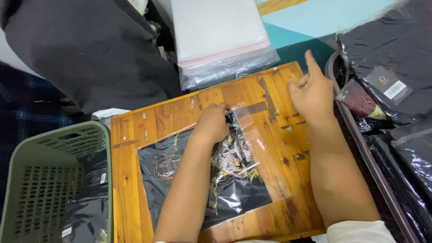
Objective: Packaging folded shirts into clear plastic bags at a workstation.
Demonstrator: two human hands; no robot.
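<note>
A clear plastic bag (234, 193) holding a folded black garment with coloured embroidery lies on a small wooden table (148, 117). My left hand (211, 123) presses down on the bag's upper edge, fingers curled at its open flap (270, 153). My right hand (310, 90) hovers over the table's far right corner, index finger raised, holding nothing that I can see. The flap lies flat across the wood between both hands.
A green plastic basket (45, 153) with bagged black garments stands at the left. A stack of empty clear bags (220, 40) lies beyond the table. More bagged black garments (396, 58) pile up at the right. Dark cloth (90, 49) covers the upper left.
</note>
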